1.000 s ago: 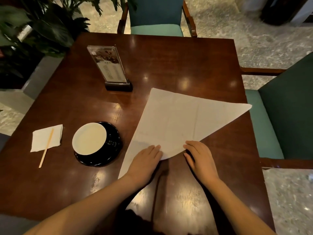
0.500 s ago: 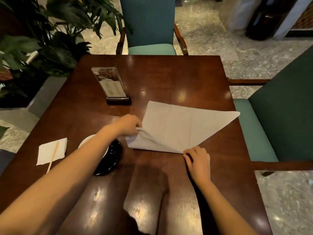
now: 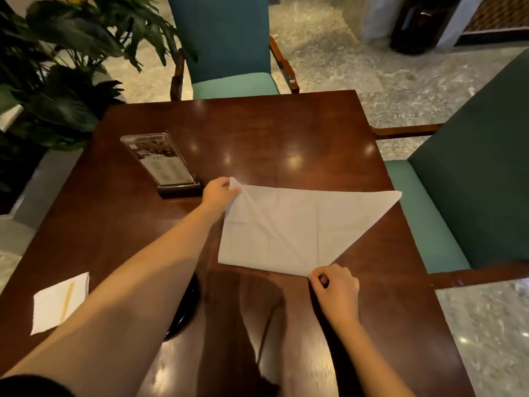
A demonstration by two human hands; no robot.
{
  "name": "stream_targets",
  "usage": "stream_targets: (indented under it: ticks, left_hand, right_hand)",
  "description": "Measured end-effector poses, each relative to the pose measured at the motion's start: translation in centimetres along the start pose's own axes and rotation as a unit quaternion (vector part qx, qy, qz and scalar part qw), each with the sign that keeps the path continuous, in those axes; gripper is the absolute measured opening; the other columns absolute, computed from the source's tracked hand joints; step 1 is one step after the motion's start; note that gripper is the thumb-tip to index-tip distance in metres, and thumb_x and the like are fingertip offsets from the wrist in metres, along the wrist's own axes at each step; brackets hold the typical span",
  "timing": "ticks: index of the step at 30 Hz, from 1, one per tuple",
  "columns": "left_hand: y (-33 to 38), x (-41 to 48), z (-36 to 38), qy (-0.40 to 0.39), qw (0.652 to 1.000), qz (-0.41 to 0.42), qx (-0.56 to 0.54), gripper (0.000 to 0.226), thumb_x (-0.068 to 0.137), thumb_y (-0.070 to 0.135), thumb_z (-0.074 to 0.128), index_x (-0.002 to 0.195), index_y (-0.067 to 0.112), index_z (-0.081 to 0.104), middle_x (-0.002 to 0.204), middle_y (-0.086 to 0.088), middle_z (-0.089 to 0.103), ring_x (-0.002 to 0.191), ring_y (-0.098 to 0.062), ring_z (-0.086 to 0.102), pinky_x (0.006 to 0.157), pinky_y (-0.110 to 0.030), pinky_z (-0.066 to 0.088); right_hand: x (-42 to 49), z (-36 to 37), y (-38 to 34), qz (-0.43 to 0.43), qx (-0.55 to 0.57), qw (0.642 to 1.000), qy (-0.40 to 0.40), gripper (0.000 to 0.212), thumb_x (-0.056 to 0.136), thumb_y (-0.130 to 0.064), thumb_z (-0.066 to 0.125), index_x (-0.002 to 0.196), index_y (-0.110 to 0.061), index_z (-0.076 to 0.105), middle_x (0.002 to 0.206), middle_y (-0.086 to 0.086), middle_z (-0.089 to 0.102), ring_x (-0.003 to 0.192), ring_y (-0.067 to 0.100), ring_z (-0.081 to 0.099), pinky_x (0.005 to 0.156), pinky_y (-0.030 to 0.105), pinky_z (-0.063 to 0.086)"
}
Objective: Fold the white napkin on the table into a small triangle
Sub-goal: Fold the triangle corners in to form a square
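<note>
A dark, glossy wooden worktop [image 3: 286,133] fills the middle of the frame, catching small spots of ceiling light. Pale speckled stone floor [image 3: 357,70] runs around it. Two teal upholstered armchairs stand at the worktop, one [image 3: 226,44] at the top centre and one [image 3: 472,181] at the right edge. A large-leafed potted plant [image 3: 65,61] crowds the upper left.

The white napkin [image 3: 300,227] lies right of centre on the worktop, partly folded, with a long point reaching toward the right-hand chair. The left hand [image 3: 219,193] is closed in a pinch on the napkin's upper left corner and lifts it slightly off the wood. The right hand [image 3: 336,287], fingers curled in, pinches the napkin's lower point against the worktop.

One clear acrylic menu stand [image 3: 160,160] on a black base sits just left of the left hand. One smaller paper napkin [image 3: 51,308] with one wooden stick [image 3: 67,300] lying on it rests at the lower left. A black saucer [image 3: 186,305] is mostly hidden under the left forearm.
</note>
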State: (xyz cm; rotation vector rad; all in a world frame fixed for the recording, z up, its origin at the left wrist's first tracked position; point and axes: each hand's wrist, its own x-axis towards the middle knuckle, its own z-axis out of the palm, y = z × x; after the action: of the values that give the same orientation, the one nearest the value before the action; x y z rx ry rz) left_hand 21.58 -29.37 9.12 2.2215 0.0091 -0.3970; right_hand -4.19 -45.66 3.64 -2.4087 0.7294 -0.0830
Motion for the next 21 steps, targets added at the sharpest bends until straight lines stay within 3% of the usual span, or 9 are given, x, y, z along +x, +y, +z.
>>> stream_targets:
  ticks: [3,6,9,12,14,17,21]
  left_hand:
    - [-1.0,1.5,1.5,0.012,0.999,-0.028,-0.014,0.025,0.086,0.025,0.062,0.093,0.002,0.066,0.079,-0.015,0.059,0.082,-0.032,0.057,0.068,-0.030,0.041]
    - [-1.8,3.1,2.1,0.000,0.998,-0.030,0.049,0.020,0.085,0.026,0.063,0.075,0.010,0.059,0.062,-0.002,0.049,0.072,-0.022,0.049,0.065,-0.028,0.035]
    - [-2.2,4.6,2.2,-0.003,0.993,0.007,0.119,0.011,0.083,0.024,0.067,0.088,0.015,0.064,0.084,-0.004,0.059,0.084,-0.024,0.056,0.069,-0.030,0.043]
    - [-2.8,6.0,2.5,-0.019,0.973,0.107,0.205,0.031,0.084,0.020,0.065,0.114,0.019,0.061,0.115,-0.008,0.056,0.108,-0.027,0.051,0.092,-0.038,0.045]
    - [-3.1,6.5,2.7,-0.041,0.961,0.146,0.232,0.025,0.086,0.018,0.062,0.111,0.019,0.061,0.116,-0.006,0.055,0.114,-0.027,0.046,0.095,-0.039,0.041]
    - [-3.2,5.7,2.9,-0.057,0.965,0.135,0.216,0.014,0.086,0.014,0.060,0.099,0.019,0.061,0.104,-0.003,0.052,0.107,-0.027,0.047,0.091,-0.039,0.042]
    - [-3.7,0.5,4.4,0.019,0.983,0.052,0.175,0.015,0.084,0.012,0.057,0.098,0.017,0.061,0.108,-0.011,0.054,0.105,-0.031,0.048,0.093,-0.042,0.040]
  right_hand:
    - [0.0,-0.1,-0.1,0.013,0.013,1.000,0.002,0.018,0.087,-0.026,0.061,0.069,-0.027,0.063,0.068,-0.008,0.050,0.075,0.013,0.044,0.071,0.028,0.021]
    - [0.1,-0.1,-0.3,0.023,0.005,1.000,-0.003,0.020,0.087,-0.027,0.061,0.067,-0.028,0.062,0.068,-0.007,0.051,0.075,0.012,0.045,0.072,0.027,0.021]
    - [0.3,-0.2,-0.5,0.032,-0.013,0.999,-0.014,0.019,0.086,-0.026,0.059,0.067,-0.029,0.062,0.068,-0.009,0.050,0.074,0.010,0.044,0.071,0.026,0.022]
    - [0.5,-0.3,-0.8,0.049,-0.023,0.998,-0.029,0.017,0.084,-0.024,0.058,0.067,-0.029,0.060,0.071,-0.011,0.052,0.076,0.009,0.043,0.072,0.027,0.023]
    - [0.9,-0.3,-0.8,0.071,-0.043,0.996,-0.030,0.017,0.082,-0.025,0.056,0.065,-0.028,0.059,0.070,-0.011,0.052,0.077,0.011,0.044,0.071,0.028,0.025]
    - [2.3,-1.1,0.2,0.110,-0.073,0.991,-0.007,0.018,0.080,-0.028,0.055,0.062,-0.027,0.059,0.068,-0.008,0.056,0.079,0.016,0.049,0.069,0.033,0.030]
    - [5.0,-3.3,2.7,0.148,-0.075,0.986,0.032,0.012,0.081,-0.029,0.062,0.072,-0.021,0.061,0.080,-0.001,0.056,0.086,0.022,0.046,0.073,0.034,0.029]
